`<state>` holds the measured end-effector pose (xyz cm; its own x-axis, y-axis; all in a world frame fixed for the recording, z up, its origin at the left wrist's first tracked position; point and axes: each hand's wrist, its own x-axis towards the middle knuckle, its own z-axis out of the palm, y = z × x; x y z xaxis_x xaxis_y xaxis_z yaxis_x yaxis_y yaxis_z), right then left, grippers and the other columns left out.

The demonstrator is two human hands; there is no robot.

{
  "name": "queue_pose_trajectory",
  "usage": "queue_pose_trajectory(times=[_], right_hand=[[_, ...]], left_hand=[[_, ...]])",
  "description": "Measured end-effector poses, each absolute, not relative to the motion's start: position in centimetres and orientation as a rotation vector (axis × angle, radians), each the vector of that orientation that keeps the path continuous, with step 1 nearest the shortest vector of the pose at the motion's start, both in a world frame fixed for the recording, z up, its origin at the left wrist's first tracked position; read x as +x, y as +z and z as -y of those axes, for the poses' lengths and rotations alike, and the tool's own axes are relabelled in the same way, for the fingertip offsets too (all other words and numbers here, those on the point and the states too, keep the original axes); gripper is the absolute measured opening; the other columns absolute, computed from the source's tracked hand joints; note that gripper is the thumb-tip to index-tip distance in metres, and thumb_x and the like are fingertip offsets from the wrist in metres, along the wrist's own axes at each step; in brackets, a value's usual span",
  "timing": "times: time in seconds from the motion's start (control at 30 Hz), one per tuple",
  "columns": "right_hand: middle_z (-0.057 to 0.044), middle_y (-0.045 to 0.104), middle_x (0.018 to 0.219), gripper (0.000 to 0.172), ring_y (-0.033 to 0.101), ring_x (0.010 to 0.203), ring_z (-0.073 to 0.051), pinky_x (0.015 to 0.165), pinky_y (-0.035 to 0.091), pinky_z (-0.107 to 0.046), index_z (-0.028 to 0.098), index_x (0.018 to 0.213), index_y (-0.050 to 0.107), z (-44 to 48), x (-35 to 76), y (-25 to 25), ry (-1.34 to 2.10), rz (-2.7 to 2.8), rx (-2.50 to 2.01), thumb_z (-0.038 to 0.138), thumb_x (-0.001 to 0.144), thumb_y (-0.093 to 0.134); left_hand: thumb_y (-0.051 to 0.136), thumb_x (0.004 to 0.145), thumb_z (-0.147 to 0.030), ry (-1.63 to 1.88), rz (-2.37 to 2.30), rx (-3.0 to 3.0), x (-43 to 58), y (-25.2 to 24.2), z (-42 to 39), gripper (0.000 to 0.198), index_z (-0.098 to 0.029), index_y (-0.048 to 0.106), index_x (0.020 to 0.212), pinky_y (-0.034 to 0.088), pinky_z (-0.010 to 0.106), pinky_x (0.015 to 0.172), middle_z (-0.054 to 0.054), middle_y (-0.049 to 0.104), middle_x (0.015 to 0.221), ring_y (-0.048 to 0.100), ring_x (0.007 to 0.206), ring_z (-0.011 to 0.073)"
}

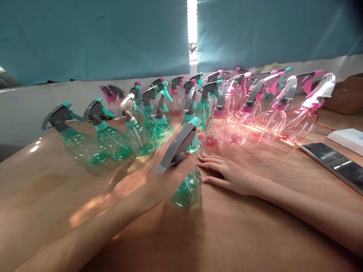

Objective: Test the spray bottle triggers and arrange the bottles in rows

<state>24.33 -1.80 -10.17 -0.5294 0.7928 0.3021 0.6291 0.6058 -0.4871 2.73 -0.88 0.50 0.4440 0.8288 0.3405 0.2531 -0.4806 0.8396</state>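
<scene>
My left hand (167, 173) is wrapped round the neck of a green spray bottle (187, 190) at the middle of the table. Its grey trigger head sticks out above my fingers, with a teal nozzle pointing away from me. The clear green body shows below the hand, and part of the neck is hidden by it. My right hand (224, 172) lies flat on the tabletop just right of that bottle, fingers stretched toward it and holding nothing. Whether the fingertips touch the bottle, I cannot tell.
Several green spray bottles (113, 141) stand at the left and several pink ones (242, 124) at the right, with more rows behind. On the right of the wooden table (241, 234) lie a phone (334, 164) and a white box (347, 139). Teal curtains (93, 37) hang beyond.
</scene>
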Motion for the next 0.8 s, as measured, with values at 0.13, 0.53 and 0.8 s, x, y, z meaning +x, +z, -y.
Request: queue_pose_trajectory(times=[0.13, 0.53, 0.8], right_hand=[[-0.010, 0.049, 0.148, 0.051, 0.042, 0.138, -0.031, 0.113, 0.037, -0.053, 0.024, 0.140, 0.053, 1.75, 24.38, -10.26, 0.452, 2.326, -1.119, 0.049, 0.095, 0.052], [-0.011, 0.049, 0.148, 0.050, 0.042, 0.138, -0.030, 0.112, 0.038, -0.053, 0.024, 0.140, 0.052, 1.71, 24.31, -9.95, 0.448, 2.351, -1.128, 0.048, 0.096, 0.052], [-0.010, 0.051, 0.146, 0.048, 0.041, 0.139, -0.029, 0.114, 0.036, -0.051, 0.025, 0.139, 0.053, 1.61, 24.41, -10.07, 0.460, 2.357, -1.116, 0.047, 0.096, 0.052]], left_hand=[[0.052, 0.081, -0.019, 0.992, -0.893, 1.954, 2.71, 0.58, 0.82, 0.035, -0.027, 0.062, 0.114, 0.045, 0.029, 0.055, -0.004, 0.053, 0.062, 0.044, 0.050, 0.0124], [0.051, 0.082, -0.016, 0.997, -0.861, 1.952, 2.64, 0.34, 0.76, 0.041, -0.030, 0.061, 0.120, 0.042, 0.029, 0.057, -0.003, 0.059, 0.074, 0.040, 0.052, 0.0111], [0.052, 0.080, -0.016, 0.995, -0.870, 1.945, 2.72, 0.55, 0.88, 0.040, -0.028, 0.062, 0.117, 0.041, 0.029, 0.055, -0.004, 0.055, 0.065, 0.041, 0.052, 0.0123]])
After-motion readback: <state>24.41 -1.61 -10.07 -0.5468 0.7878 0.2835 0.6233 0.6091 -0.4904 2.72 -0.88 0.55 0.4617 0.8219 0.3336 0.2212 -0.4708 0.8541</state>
